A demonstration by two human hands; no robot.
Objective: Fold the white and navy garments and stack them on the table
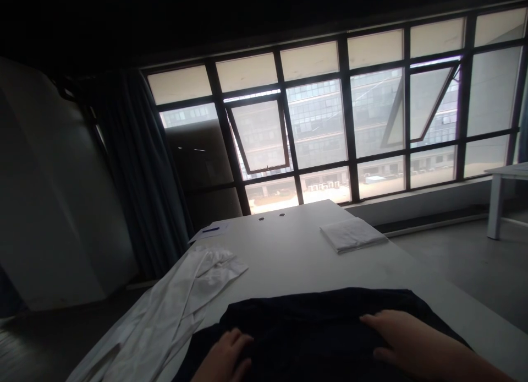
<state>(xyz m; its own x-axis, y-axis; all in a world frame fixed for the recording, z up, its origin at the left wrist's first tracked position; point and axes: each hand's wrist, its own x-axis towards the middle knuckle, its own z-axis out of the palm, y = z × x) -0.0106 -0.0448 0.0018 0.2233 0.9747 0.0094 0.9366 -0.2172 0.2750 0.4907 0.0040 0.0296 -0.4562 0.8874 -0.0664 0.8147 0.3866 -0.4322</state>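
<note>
The left hand (pixel 226 357) is over the left part of a dark cloth (pixel 305 329) and the right hand (pixel 400 335) over its right part, thumb and fingers apart on each. The cloth lies beneath both, about equally near each, at the near end of the white surface (pixel 280 261), its visible spread widest left to right. Its far edge lies beyond the fingertips; white clothing (pixel 177 305) lies just left, a folded white cloth (pixel 350 234) far right, with surface between.
</note>
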